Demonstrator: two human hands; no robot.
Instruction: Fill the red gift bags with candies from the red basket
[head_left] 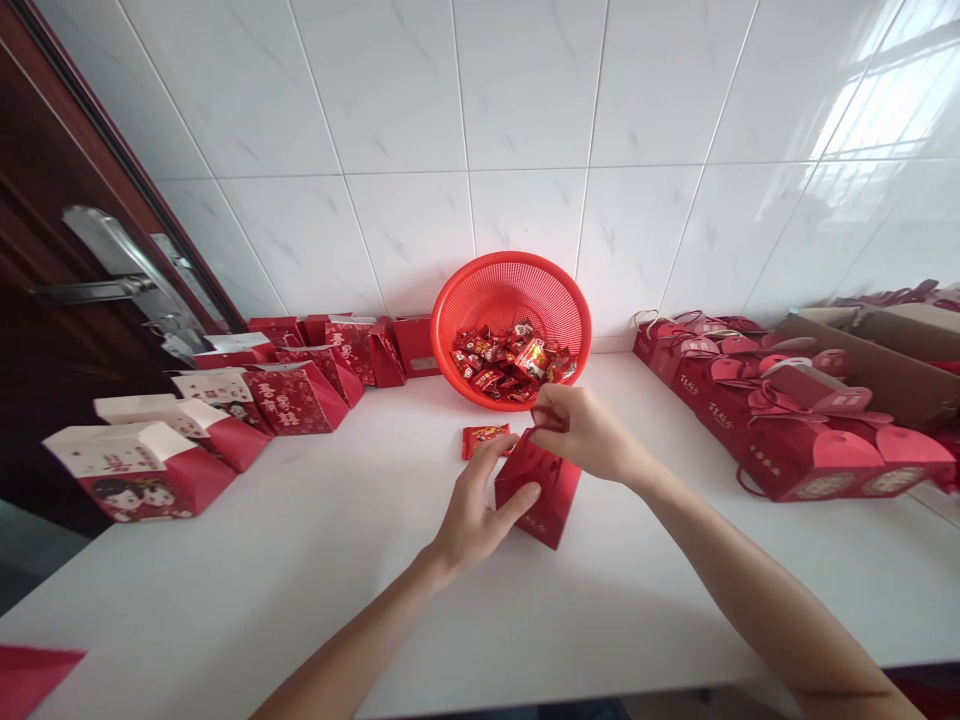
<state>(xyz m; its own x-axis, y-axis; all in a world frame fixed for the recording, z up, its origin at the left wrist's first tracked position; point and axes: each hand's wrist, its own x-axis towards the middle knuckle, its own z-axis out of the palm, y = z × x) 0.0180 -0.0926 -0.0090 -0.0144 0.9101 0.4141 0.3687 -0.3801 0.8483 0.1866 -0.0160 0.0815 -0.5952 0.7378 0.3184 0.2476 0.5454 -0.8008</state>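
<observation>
A small red gift box (551,500) stands tilted on the white table in front of me. My left hand (480,505) grips its left side, thumb on the near face and fingers round the far edge. At the top of the box, my right hand (581,430) is closed in a pinch on a dark red ribbon (551,415); its fingertips partly cover the box's opening. Just behind my left fingers lies a red wrapped candy packet (480,437). Beyond both hands, a red plastic basket (510,262) leans toward me with many red-wrapped candies (510,360) inside.
Several red and white paper boxes (142,470) stand in rows at the left, beside a dark door with a metal handle (127,285). On the right are rows of red boxes with ribbons (787,450) and a cardboard carton (885,360). White tiles cover the wall behind.
</observation>
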